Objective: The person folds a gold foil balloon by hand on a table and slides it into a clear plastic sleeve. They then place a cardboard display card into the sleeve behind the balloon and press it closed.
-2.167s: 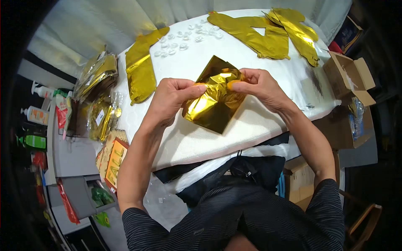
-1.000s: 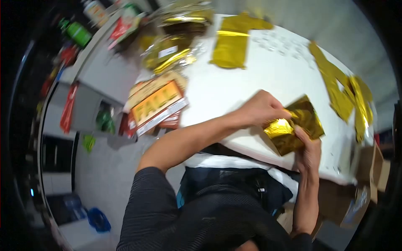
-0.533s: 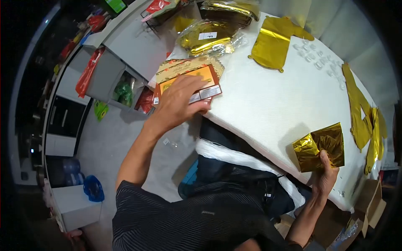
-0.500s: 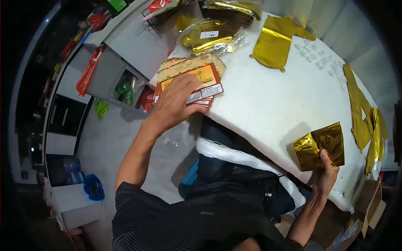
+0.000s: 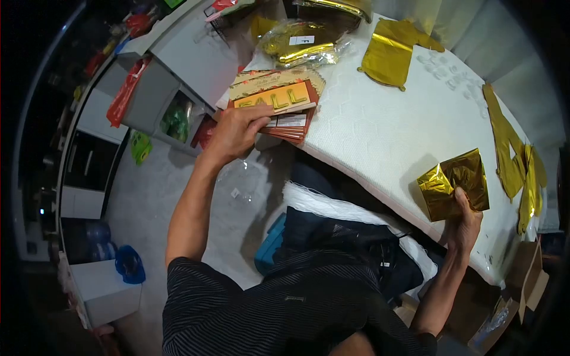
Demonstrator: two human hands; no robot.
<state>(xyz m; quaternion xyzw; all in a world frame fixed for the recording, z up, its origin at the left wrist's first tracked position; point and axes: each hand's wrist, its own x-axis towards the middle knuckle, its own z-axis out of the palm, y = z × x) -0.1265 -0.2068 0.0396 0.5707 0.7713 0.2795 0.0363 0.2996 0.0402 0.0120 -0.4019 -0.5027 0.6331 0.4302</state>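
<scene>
My left hand [image 5: 238,132] is closed on the near edge of a printed card [image 5: 282,98] with the letters FALL in gold on orange. The card is tilted up over a stack of reddish-brown cards [image 5: 291,133] at the table's left corner. Cream cards with leaf prints [image 5: 261,78] lie just behind it. At the right, my right hand [image 5: 465,222] grips a folded gold foil sheet [image 5: 440,188], thumb on top, above the near table edge. The fingers beneath the foil are hidden.
On the white padded table [image 5: 356,136] lie plastic-wrapped gold foil packs [image 5: 303,50], a flat gold foil balloon [image 5: 387,56], small clear pieces [image 5: 445,70] and more gold foil shapes [image 5: 504,148]. Open drawers [image 5: 175,118] stand left; a cardboard box [image 5: 528,279] is at lower right.
My left hand has gone from lying over the cards to pinching the FALL card by its near edge and tilting it, uncovering its lettering. My right hand still holds the foil.
</scene>
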